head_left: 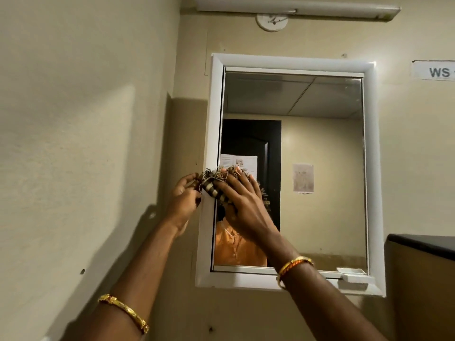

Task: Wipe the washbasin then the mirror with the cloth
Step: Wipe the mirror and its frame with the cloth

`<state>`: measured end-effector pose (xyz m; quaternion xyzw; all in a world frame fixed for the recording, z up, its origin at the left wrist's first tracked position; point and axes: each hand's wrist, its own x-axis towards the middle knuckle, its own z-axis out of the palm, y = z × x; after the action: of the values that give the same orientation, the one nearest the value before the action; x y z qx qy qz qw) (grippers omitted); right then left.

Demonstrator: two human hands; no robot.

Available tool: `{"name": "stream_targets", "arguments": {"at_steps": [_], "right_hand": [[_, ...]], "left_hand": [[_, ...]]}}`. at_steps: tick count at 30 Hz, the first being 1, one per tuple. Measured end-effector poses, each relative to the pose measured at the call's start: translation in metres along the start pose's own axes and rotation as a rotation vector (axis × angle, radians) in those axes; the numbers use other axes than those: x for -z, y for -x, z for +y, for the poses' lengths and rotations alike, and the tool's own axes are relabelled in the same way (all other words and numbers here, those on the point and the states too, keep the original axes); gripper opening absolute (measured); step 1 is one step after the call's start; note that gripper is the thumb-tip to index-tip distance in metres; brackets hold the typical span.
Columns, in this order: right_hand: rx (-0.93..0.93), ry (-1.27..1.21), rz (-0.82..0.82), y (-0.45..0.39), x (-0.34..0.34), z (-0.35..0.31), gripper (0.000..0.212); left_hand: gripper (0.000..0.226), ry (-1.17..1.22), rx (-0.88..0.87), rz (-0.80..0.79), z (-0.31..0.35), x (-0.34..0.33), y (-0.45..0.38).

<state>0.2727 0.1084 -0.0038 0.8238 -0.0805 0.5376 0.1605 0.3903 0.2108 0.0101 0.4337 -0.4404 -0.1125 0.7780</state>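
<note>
A white-framed mirror [320,148] hangs on the beige wall. A frayed checked cloth [215,190] is bunched at the mirror's left edge, over the frame and glass. My right hand [243,200] lies flat on the cloth, fingers spread, pressing it to the glass. My left hand [184,200] is beside the frame, its fingertips pinching the cloth's left end. The washbasin is out of view.
A tube light [295,7] runs along the wall above the mirror. A dark-topped ledge [423,242] juts out at the right. A small white soap tray [354,276] sits on the mirror's lower right frame. A "WS" label [435,71] is on the wall.
</note>
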Motion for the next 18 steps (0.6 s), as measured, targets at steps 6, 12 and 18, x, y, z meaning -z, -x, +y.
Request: {"name": "stream_targets", "arguments": {"at_steps": [6, 12, 18], "right_hand": [[-0.151, -0.041, 0.068, -0.036, 0.009, -0.01, 0.064], [-0.12, 0.048, -0.011, 0.054, -0.027, -0.027, 0.059], [-0.204, 0.087, 0.008, 0.04, -0.02, -0.027, 0.056]], "left_hand": [[0.051, -0.095, -0.037, -0.068, -0.009, 0.003, 0.005], [0.05, -0.361, -0.248, 0.065, -0.026, -0.002, 0.013], [0.046, -0.625, -0.424, 0.199, -0.045, -0.015, 0.03]]}}
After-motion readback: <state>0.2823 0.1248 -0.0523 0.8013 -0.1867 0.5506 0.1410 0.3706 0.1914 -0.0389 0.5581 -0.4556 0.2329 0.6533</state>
